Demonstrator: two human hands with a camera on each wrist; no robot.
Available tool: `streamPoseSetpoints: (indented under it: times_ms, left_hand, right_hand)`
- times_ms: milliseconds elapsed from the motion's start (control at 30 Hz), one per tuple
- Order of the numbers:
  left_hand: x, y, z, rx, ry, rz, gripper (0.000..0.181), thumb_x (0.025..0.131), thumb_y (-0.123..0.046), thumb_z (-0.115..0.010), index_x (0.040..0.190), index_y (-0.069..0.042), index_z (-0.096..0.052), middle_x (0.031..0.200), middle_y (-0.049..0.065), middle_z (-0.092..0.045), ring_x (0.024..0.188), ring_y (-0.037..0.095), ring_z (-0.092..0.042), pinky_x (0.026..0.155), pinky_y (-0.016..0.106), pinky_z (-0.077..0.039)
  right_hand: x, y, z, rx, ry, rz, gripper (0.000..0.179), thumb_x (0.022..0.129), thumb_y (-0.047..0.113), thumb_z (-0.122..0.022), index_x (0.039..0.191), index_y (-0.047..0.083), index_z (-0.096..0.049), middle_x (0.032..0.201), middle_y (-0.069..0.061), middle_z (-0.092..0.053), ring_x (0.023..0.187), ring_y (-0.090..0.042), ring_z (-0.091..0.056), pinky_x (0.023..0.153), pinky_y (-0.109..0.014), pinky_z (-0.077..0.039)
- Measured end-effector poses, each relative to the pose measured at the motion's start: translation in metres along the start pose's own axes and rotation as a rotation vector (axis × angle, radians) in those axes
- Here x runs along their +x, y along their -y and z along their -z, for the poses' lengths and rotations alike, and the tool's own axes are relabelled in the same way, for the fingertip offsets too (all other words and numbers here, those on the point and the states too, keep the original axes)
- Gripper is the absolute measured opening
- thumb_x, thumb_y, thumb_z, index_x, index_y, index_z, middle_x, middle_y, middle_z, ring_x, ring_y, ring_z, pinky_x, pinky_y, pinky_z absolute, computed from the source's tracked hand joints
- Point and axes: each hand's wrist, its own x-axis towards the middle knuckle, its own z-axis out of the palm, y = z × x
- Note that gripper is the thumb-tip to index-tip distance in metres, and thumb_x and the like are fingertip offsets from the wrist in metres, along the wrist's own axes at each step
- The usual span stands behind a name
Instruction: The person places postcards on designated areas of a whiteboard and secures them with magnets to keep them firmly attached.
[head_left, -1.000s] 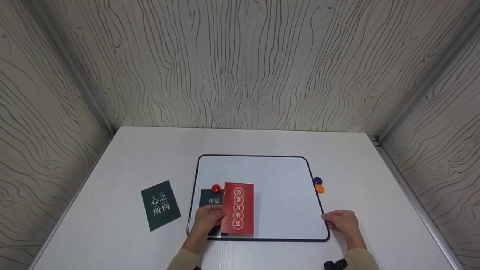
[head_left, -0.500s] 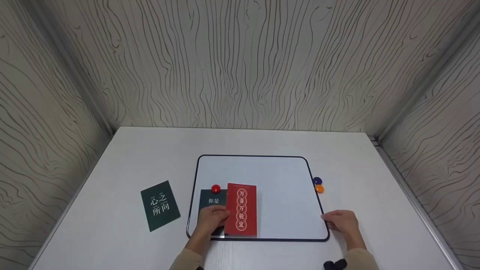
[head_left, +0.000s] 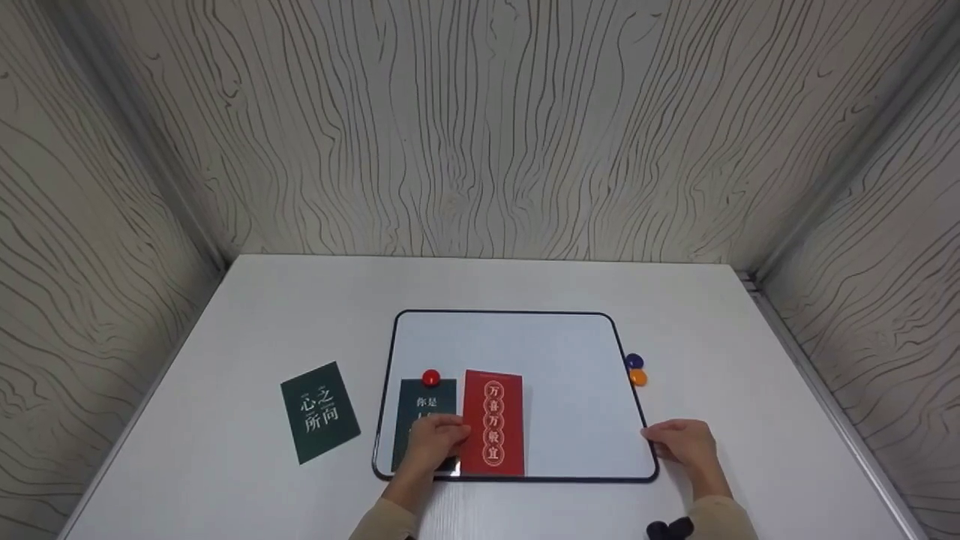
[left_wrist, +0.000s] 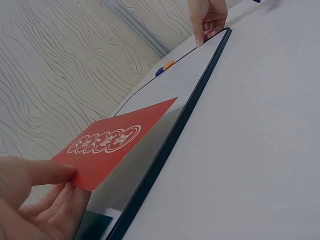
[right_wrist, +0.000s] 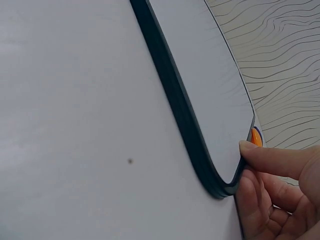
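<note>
Between thumb and fingers my left hand (head_left: 433,441) pinches the left edge of a red card (head_left: 493,431) with white characters. In the left wrist view the red card (left_wrist: 112,142) is tilted, its near edge raised above the black-framed whiteboard (left_wrist: 132,192). Under that hand, a dark green card (head_left: 407,405) lies on the left of the whiteboard (head_left: 577,397), with a round red magnet (head_left: 430,378) on its top edge; the hand hides part of it. My right hand (head_left: 684,444) pinches the whiteboard's right edge near the lower corner; the right wrist view shows its thumb (right_wrist: 272,161) on the frame.
A second dark green card (head_left: 320,412) lies on the white table (head_left: 322,300), left of the board. Touching the board's right edge are a dark blue magnet (head_left: 634,361) and an orange magnet (head_left: 638,378). Patterned walls (head_left: 480,135) enclose the table behind and at both sides.
My left hand has moved right with the red card, from over the green card to beside it, uncovering more of the green card. The right hand has stayed at the board's edge.
</note>
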Motion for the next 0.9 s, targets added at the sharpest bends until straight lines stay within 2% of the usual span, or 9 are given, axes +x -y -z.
streamPoseSetpoints:
  times_ms: [167, 533, 900]
  left_hand:
    - [-0.001, 0.001, -0.006, -0.010, 0.009, 0.008, 0.033, 0.086, -0.018, -0.068, 0.114, -0.002, -0.062, 0.103, 0.010, -0.071, 0.087, 0.013, -0.070, 0.078, 0.030, -0.059]
    - [0.000, 0.002, -0.010, -0.040, 0.010, 0.012, 0.033, 0.087, -0.018, -0.067, 0.115, -0.001, -0.061, 0.102, 0.012, -0.071, 0.087, 0.014, -0.069, 0.077, 0.029, -0.059]
    - [0.000, -0.002, -0.016, -0.011, -0.046, -0.022, 0.027, 0.085, -0.013, -0.068, 0.108, 0.000, -0.063, 0.097, 0.012, -0.070, 0.082, 0.013, -0.069, 0.073, 0.028, -0.059]
  right_hand:
    - [0.000, 0.000, -0.001, -0.003, -0.003, -0.008, 0.029, 0.084, 0.015, -0.069, 0.104, -0.006, -0.067, 0.079, -0.002, -0.067, 0.070, -0.010, -0.059, 0.063, -0.019, -0.052]
    - [0.002, -0.002, -0.002, 0.002, -0.007, 0.016, 0.025, 0.084, 0.013, -0.069, 0.101, -0.005, -0.069, 0.077, 0.000, -0.067, 0.068, -0.008, -0.059, 0.061, -0.017, -0.053]
    - [0.001, -0.002, -0.002, -0.008, -0.008, 0.016, 0.024, 0.085, 0.014, -0.068, 0.102, -0.005, -0.068, 0.078, -0.002, -0.068, 0.069, -0.009, -0.059, 0.061, -0.017, -0.052]
